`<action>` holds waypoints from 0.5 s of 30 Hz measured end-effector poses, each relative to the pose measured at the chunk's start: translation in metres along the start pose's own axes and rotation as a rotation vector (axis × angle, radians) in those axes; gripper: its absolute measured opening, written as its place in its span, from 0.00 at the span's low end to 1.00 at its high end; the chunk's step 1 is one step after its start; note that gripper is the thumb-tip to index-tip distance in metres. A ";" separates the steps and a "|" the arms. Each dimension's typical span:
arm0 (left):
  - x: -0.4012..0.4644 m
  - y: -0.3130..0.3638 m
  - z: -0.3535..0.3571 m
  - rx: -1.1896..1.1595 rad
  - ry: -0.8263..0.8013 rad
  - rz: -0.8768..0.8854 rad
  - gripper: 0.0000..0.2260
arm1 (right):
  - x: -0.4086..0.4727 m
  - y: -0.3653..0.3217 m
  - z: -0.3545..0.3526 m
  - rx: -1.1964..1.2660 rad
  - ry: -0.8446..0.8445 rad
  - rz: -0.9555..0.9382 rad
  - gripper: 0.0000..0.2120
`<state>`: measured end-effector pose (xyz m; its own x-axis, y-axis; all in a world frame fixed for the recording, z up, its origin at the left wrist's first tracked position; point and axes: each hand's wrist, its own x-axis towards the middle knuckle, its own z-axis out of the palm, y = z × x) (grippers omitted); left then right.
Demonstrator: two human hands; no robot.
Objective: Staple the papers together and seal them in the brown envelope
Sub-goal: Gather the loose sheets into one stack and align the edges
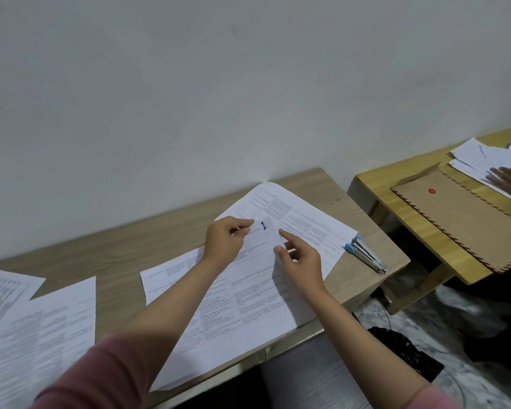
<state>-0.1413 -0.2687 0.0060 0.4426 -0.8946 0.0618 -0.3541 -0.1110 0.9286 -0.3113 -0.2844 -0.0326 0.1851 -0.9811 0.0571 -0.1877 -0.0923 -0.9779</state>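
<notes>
White paper slip (263, 236) pinched by left hand (224, 242) and right hand (301, 261) over printed sheets (248, 290).

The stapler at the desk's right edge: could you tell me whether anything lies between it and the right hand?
Nothing visible blocks the way. The stapler lies bare beside the printed sheets, right of the right hand. That hand, though, pinches the small numbered slip together with the left hand.

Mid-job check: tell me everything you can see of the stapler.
The stapler is small, with a pale blue rear end and silvery metal arms. It lies closed on the wooden table, near its right end, angled away to the right. Its blue end sits at the edge of the printed papers. Neither hand touches it.
</notes>
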 end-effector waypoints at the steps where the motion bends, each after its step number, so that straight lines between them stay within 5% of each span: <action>1: 0.000 0.000 0.000 -0.002 0.003 0.001 0.08 | 0.001 0.000 0.002 0.007 -0.001 0.000 0.15; 15: -0.014 -0.016 -0.034 0.133 0.061 0.048 0.10 | -0.003 -0.009 0.037 0.014 -0.083 -0.009 0.13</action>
<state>-0.1134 -0.2399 0.0031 0.4705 -0.8726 0.1312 -0.4806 -0.1287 0.8675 -0.2742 -0.2745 -0.0313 0.2660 -0.9627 0.0500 -0.1719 -0.0984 -0.9802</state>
